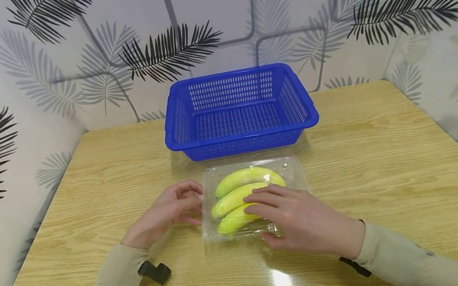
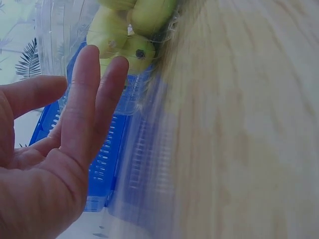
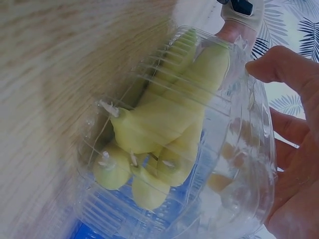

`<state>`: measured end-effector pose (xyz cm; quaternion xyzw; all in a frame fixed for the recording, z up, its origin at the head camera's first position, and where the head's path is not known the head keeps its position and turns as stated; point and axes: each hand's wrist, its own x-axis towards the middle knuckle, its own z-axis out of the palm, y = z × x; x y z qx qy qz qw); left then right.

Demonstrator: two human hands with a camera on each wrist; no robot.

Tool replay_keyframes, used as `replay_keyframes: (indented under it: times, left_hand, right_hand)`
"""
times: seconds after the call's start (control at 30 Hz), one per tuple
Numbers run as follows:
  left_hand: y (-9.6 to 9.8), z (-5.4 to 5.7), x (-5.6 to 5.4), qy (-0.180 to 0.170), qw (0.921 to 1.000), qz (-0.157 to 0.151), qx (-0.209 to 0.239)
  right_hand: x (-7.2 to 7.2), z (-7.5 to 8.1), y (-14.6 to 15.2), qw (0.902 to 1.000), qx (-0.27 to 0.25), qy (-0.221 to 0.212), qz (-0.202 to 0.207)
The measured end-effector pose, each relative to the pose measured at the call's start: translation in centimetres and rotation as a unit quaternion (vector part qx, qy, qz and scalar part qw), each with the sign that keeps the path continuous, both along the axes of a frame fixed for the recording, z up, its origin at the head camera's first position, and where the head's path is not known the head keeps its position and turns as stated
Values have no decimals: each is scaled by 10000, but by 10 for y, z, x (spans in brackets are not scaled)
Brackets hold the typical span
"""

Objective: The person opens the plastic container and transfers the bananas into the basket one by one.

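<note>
A clear plastic clamshell box [image 1: 295, 173] lies on the table with several yellow-green bananas [image 1: 235, 198] inside. The right hand [image 1: 299, 215] rests on the box's top at its right side, fingers extended across the lid. From the right wrist view, its thumb is by the edge of the clear box [image 3: 249, 114], and banana ends [image 3: 149, 191] show through the ribbed wall. Beside the box's left side is the left hand [image 1: 175, 209], fingers loosely bent and holding nothing. The left wrist view has its fingertips close to the box, with this hand [image 2: 65, 149] unfolded.
Behind the box stands a blue slotted plastic basket [image 1: 241, 137] with nothing in it. The wooden table [image 1: 381, 159] meets a leaf-patterned wall [image 1: 216, 18] at the back. Light reflects off the tabletop near the front.
</note>
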<state>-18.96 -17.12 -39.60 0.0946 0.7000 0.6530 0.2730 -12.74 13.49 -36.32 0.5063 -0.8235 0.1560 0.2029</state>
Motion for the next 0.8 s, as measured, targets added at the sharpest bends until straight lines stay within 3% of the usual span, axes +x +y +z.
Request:
replay_keyframes:
  times: [0.33, 0.8]
  left_hand:
    - [0, 2, 0, 288, 9991, 326, 2]
    - [1, -3, -1, -152, 9984, 374, 392]
  right_hand:
    - [-1, 0, 0, 9999, -75, 51, 82]
    - [-1, -1, 1, 9999, -61, 72, 55]
